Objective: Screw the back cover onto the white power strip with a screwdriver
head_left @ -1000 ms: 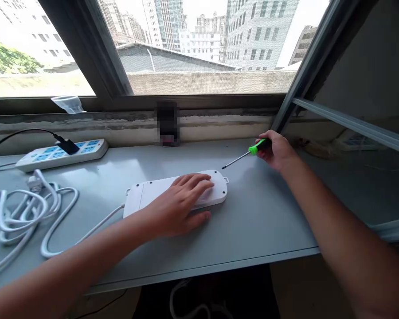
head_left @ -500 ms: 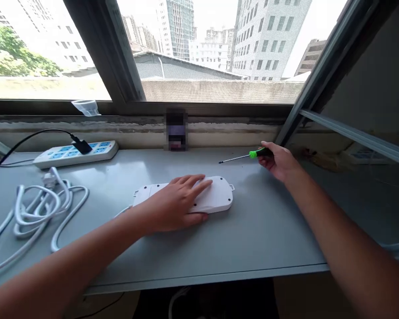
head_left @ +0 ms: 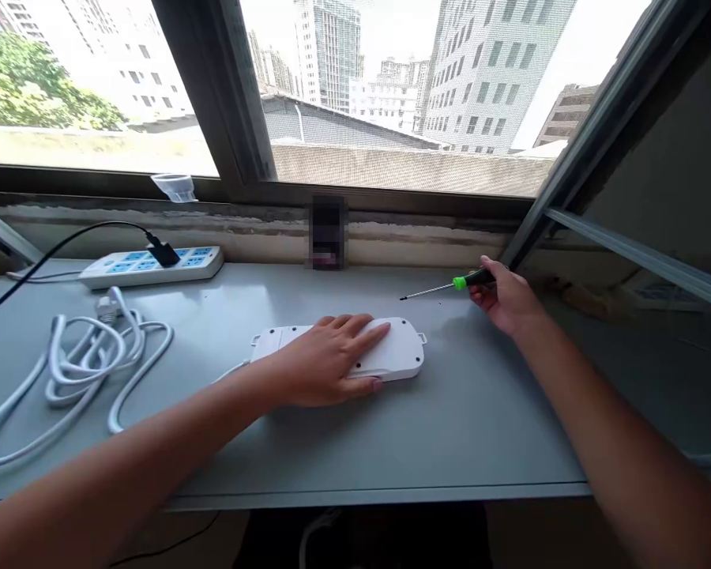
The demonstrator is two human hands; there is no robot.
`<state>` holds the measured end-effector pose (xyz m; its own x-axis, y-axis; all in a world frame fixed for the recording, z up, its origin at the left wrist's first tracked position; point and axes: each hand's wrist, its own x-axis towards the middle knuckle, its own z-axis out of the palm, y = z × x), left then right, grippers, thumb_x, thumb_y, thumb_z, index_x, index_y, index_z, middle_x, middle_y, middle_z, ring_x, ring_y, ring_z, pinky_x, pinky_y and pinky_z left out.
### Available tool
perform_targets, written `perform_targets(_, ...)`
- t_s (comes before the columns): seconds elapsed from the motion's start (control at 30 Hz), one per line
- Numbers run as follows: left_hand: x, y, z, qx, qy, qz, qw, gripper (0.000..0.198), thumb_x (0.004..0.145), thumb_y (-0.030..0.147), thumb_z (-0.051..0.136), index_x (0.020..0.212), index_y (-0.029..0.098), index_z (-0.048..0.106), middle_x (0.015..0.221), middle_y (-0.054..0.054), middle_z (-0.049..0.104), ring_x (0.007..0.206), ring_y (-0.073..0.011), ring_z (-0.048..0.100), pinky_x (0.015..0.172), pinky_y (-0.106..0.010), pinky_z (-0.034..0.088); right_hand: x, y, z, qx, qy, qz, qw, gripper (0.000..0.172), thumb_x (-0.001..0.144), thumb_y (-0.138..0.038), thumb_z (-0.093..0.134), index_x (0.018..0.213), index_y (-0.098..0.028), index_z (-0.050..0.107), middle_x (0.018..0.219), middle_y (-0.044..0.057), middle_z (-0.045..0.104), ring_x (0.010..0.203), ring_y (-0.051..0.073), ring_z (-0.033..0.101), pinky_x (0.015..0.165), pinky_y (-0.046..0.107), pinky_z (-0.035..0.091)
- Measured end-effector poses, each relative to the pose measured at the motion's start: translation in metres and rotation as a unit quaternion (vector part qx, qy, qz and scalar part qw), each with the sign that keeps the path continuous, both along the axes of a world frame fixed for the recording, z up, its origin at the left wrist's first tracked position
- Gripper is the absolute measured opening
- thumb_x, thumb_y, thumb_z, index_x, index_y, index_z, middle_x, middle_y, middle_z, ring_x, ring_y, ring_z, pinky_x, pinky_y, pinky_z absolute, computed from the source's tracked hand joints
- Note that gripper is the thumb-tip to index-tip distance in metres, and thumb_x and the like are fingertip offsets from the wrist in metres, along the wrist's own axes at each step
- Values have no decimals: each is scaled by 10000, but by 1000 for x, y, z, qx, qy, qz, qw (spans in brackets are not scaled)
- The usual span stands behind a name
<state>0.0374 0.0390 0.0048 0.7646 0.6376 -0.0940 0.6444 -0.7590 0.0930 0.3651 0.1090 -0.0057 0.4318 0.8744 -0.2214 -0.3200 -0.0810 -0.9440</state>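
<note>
A white power strip [head_left: 400,348] lies face down at the middle of the table, with dark screw holes along its edges and a loop at each end. My left hand [head_left: 337,359] rests across it, the thumb along the near side and the fingers over the top toward the far edge, covering its middle. Off to the right, my right hand [head_left: 501,296] is closed round the black handle of a screwdriver [head_left: 431,292] with a green collar. The screwdriver's shaft points left, its tip beyond the strip's far edge and apart from it.
At the back left stands another power strip [head_left: 154,269] with blue sockets and a black plug [head_left: 163,253] in it. A coiled white cable [head_left: 88,356] lies in front. A pixelated dark object [head_left: 327,233] leans by the window ledge. A metal frame [head_left: 640,251] borders the right side.
The view has shifted slightly, so most things appear a little further right. Both hands keep their hold, and the screwdriver stays nearly where it was relative to the white power strip.
</note>
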Motion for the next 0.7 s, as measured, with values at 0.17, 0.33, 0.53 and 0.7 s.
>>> perform_targets(0.17, 2, -1, 2, 0, 3, 7, 1000, 810, 1060, 619, 515, 1719, 208, 282, 1663, -182, 454, 1418, -406, 529, 1170, -504, 406, 1, 3, -2, 30, 8, -36, 999, 430, 1029, -422, 663, 1365, -155, 640, 1345, 122, 664, 1170, 228, 684, 996, 450, 614)
perform_targets(0.33, 2, -2, 2, -1, 9, 11, 1000, 818, 1056, 621, 521, 1720, 214, 271, 1653, -183, 453, 1396, -401, 532, 1162, -506, 413, 3, 3, -5, 37, 22, -53, 998, 431, 1031, -434, 657, 1359, -154, 642, 1333, 122, 669, 1156, 225, 687, 983, 444, 618)
perform_targets(0.53, 3, -4, 4, -2, 14, 16, 1000, 830, 1049, 613, 542, 1720, 209, 268, 1654, -190, 454, 1396, -398, 537, 1161, -495, 416, 0, 3, -7, 22, 24, -44, 998, 433, 1029, -426, 662, 1365, -154, 640, 1345, 123, 664, 1171, 230, 684, 995, 451, 615)
perform_targets(0.7, 3, -2, 3, 1, 15, 15, 1000, 827, 1050, 614, 531, 1721, 208, 268, 1661, -188, 447, 1390, -406, 536, 1157, -511, 419, -1, 3, -6, 15, 17, -44, 999, 434, 1029, -428, 662, 1367, -156, 640, 1349, 124, 663, 1176, 231, 682, 999, 455, 613)
